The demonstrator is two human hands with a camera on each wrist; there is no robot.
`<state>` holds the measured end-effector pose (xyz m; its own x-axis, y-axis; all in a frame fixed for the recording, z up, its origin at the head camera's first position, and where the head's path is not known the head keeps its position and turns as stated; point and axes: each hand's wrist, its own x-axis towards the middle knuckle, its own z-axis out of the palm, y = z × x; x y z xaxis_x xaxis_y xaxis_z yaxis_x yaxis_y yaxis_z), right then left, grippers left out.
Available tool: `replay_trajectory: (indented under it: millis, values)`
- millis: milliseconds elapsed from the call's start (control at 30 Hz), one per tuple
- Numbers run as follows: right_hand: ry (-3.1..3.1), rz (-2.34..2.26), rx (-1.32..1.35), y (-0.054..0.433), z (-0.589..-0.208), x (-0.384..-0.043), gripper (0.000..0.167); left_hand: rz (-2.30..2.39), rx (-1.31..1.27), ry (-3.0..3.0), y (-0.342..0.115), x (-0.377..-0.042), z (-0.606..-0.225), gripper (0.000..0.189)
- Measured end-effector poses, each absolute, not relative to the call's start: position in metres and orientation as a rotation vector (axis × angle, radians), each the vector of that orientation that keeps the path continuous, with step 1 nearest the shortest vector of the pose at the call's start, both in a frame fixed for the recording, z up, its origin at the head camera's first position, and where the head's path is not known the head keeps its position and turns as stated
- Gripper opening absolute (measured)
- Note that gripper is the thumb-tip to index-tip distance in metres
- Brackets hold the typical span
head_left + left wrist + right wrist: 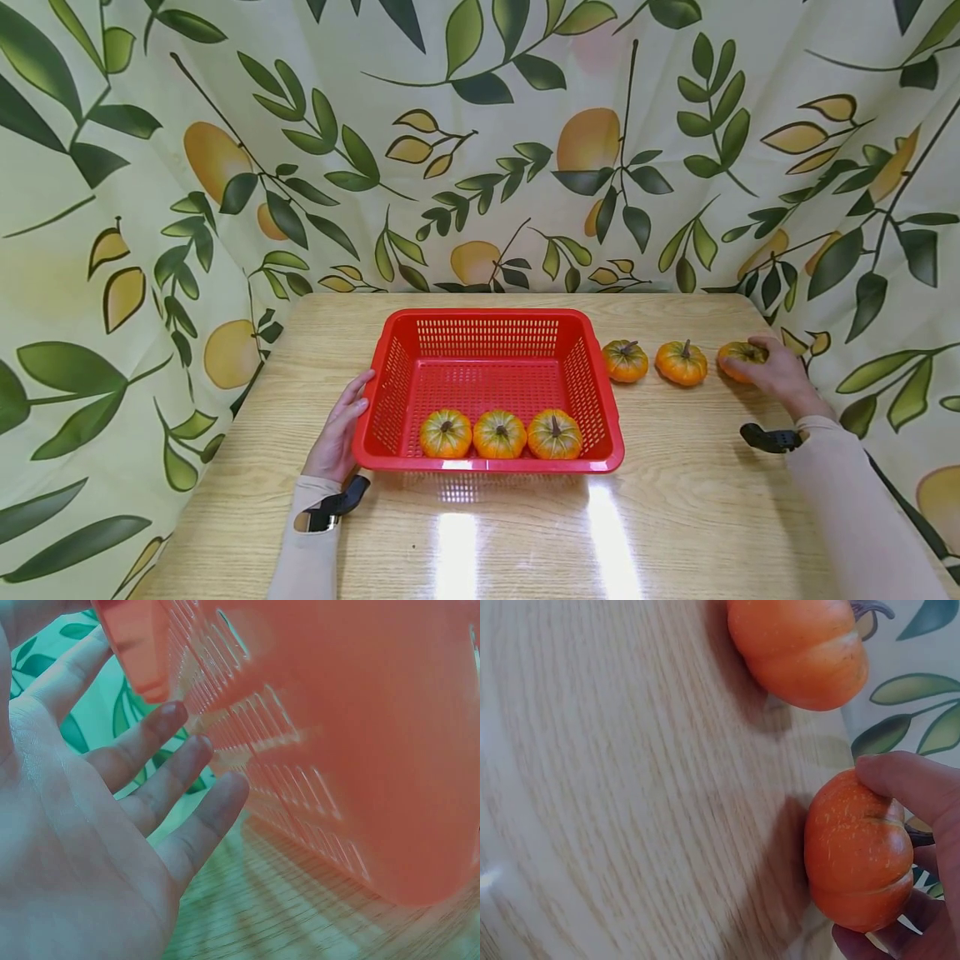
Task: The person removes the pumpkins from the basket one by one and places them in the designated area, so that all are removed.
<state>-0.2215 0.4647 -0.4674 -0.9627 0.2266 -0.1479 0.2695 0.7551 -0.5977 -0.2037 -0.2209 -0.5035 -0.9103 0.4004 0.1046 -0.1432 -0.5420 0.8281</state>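
Note:
A red plastic basket [487, 465] with slotted walls stands mid-table. Inside it, along the near wall, sit three small orange pumpkins [500, 434]. My left hand [339, 437] is at the basket's left side, its fingers spread and fairly straight against the outer wall, as the left wrist view shows. Right of the basket, a row of three more pumpkins runs along the table: one by the basket wall [625, 361], a middle one [681, 362], and a rightmost pumpkin [861, 855]. My right hand [786, 379] grips that rightmost one, thumb on one side and fingers on the other.
The wooden table [675, 500] carries bright light reflections near its front. A leaf-and-fruit patterned cloth [480, 167] hangs behind the table and along both sides. Each wrist wears a black camera mount [771, 438].

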Motion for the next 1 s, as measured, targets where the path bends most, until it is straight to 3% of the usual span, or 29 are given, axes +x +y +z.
replay_trajectory:
  millis: [533, 1000]
  values:
    - [2.856, -0.957, 0.366, 0.469, -0.461, -0.217, 0.095, 2.488, 0.42, 1.269, -0.22, -0.205, -0.503, 0.046]
    - [2.893, -0.949, 0.306, 0.455, -0.428, -0.224, 0.093, 2.479, 0.412, 1.275, -0.221, -0.204, -0.502, 0.046]
